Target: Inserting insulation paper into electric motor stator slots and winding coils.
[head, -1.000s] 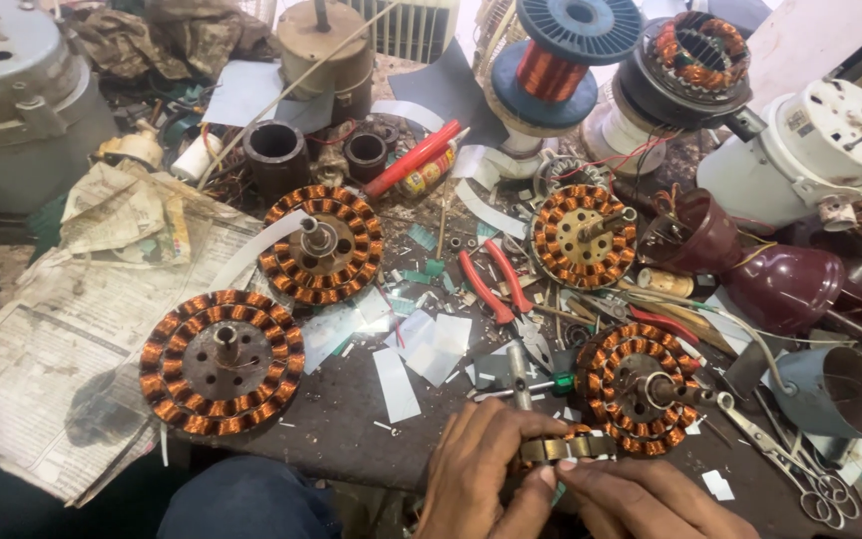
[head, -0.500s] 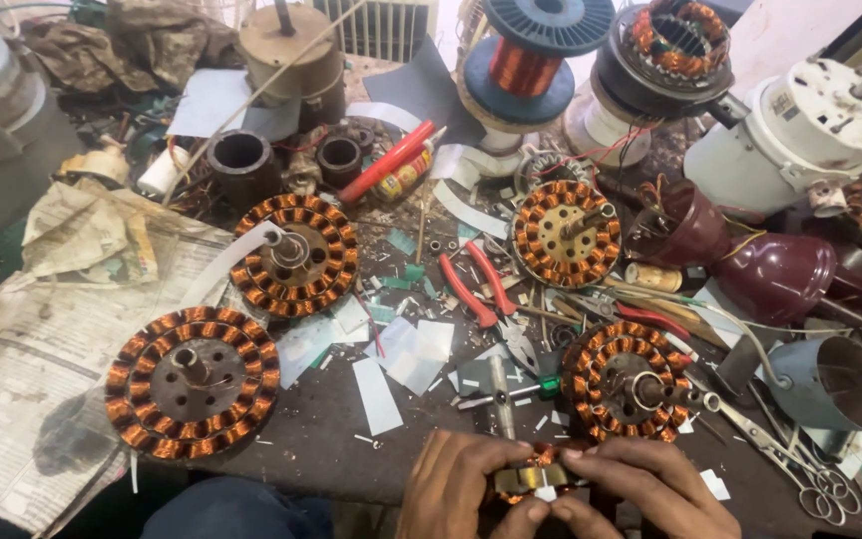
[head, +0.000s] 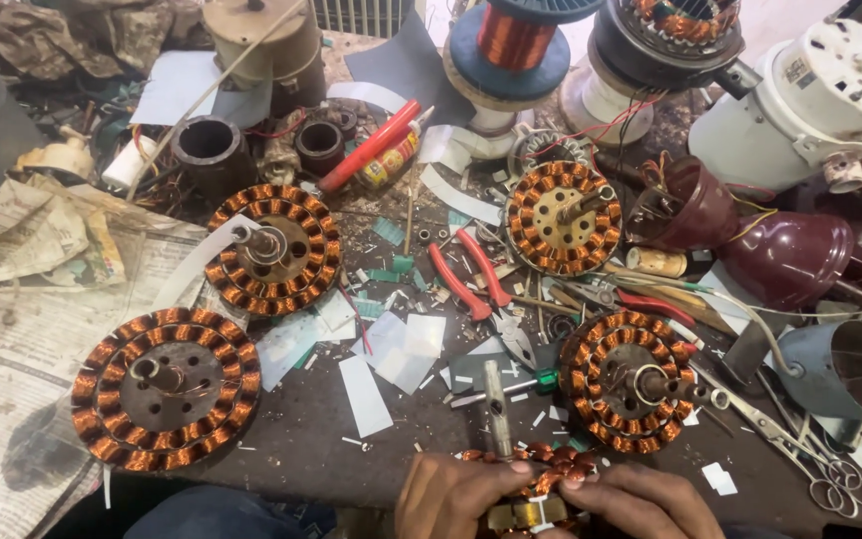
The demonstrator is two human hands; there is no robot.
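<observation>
At the bottom edge my left hand [head: 456, 496] and my right hand [head: 641, 502] both grip a small copper-wound stator [head: 536, 469], fingers pressed on its coils and on the metal core below. Four larger round stators with copper windings lie on the dark bench: one at the left [head: 165, 387], one further back [head: 273, 249], one at the back middle [head: 563, 217], and one just right of my hands [head: 631, 379]. A metal tool [head: 498, 409] lies just beyond my hands.
Red-handled pliers [head: 471, 279] lie mid-bench among white paper slips [head: 396, 349]. A copper wire spool [head: 517, 45], white motor housing [head: 830, 95], maroon covers [head: 785, 260], a grey cup [head: 845, 369] and scissors [head: 800, 449] crowd the back and right. Newspaper [head: 22, 329] covers the left.
The view has shifted, so the bench items sit further left and lower in frame. My hands have kept hold of the small stator, with the fingers shifting on its coils.
</observation>
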